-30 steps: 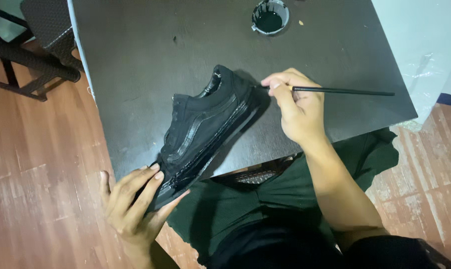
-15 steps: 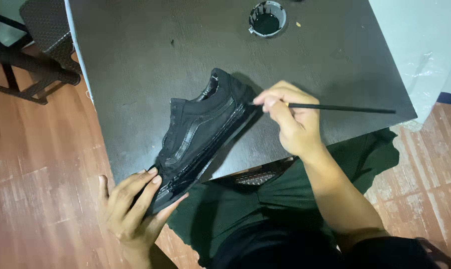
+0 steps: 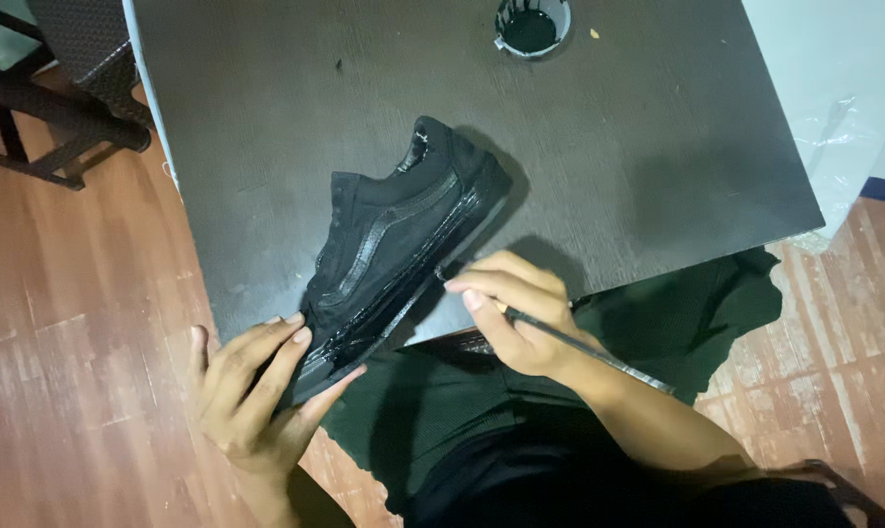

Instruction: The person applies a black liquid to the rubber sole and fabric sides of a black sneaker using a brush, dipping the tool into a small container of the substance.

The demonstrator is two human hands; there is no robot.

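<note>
the person sits at a dark table (image 3: 657, 176) and paints one black shoe (image 3: 393, 244). the shoe lies on its side near the table's front edge, with the toe hanging over the edge toward the person. the left hand (image 3: 252, 391) clasps the toe, fingers spread along the upper and thumb under the sole. the right hand (image 3: 520, 313) pinches a thin brush (image 3: 599, 357), fingers closed narrow around it, and the tip touches the wet, shiny sole edge around the middle.

to do this well, i think the strokes should be short and follow the sole line, and the left hand should keep the shoe from rolling and stay off the wet part.

i count one shoe, one brush, one small cup of black paint (image 3: 532, 24) at the far edge, and two hands.
</note>
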